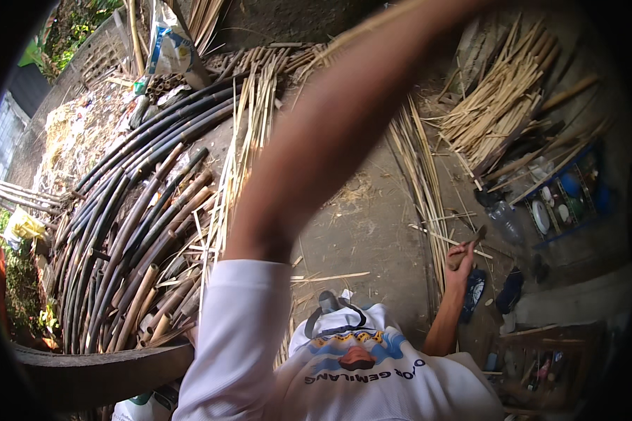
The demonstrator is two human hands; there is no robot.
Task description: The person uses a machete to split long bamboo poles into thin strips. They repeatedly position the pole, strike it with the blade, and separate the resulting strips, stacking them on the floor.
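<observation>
My left forearm (330, 133), blurred by motion, stretches from a white sleeve (249, 302) across the middle to the top edge; its hand is out of view. Beside that arm, near the top, a pale bamboo strip (361, 29) shows, also blurred; what holds it is hidden. Lower right, my right hand (462, 255) is closed around what looks like a short knife (480, 235), its tip pointing up and to the right. Long thin bamboo strips (421, 175) lie on the floor just beyond this hand.
Dark bamboo poles (130, 196) are heaped at the left, behind a curved dark edge (105, 368). Split strips (498, 105) form a pile at the upper right. Nearby are a plastic bottle (504, 221), a blue basket (565, 196) and a footwear item (474, 295). A sack (168, 45) stands upper left.
</observation>
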